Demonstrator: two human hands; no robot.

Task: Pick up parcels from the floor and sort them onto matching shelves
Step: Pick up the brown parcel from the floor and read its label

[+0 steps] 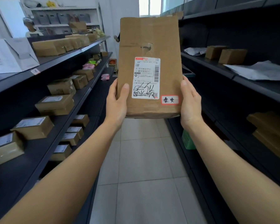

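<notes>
A tall brown cardboard parcel point(166, 46) is held upright in front of me at chest height, in the aisle between two shelf racks. It bears a white shipping label point(146, 77) with handwriting and a small red-framed sticker point(170, 99) at its lower right. My left hand point(115, 102) grips its lower left edge, thumb on the front face. My right hand point(190, 102) presses flat against its lower right edge. Both arms are stretched forward.
The dark rack on the left point(68, 102) carries several brown boxes on each level. The dark rack on the right point(233, 75) holds two small boxes point(232, 56), grey mailer bags and a flat box lower down. Grey floor tiles point(144, 159) run between them. A person stands far left.
</notes>
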